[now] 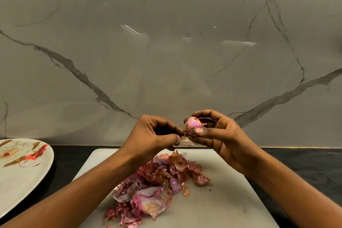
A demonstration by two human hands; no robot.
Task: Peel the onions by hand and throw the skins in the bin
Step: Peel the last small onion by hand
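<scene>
A small, round, pink-purple onion (194, 123) was held above the far edge of a white rectangular cutting board (222, 201). It was gripped in the right hand (220, 135), with the fingers curled over its top and the thumb pressed against its near side. Its long axis was seen to lie roughly level, a short stub pointing right toward the palm and a frayed end turned left. Just beside that frayed end, the left hand (157, 135) was closed in a pinch on a pale, papery strip of skin (187, 141) that hung from the underside of the onion between the two hands. The left hand was thus the one placed at the loose skin, and a pull leftward and down, away from the onion, was judged to be what the next move called for. A heap of reddish-purple dry skins (157, 185) was spread on the board below the hands. No bin was to be seen.
</scene>
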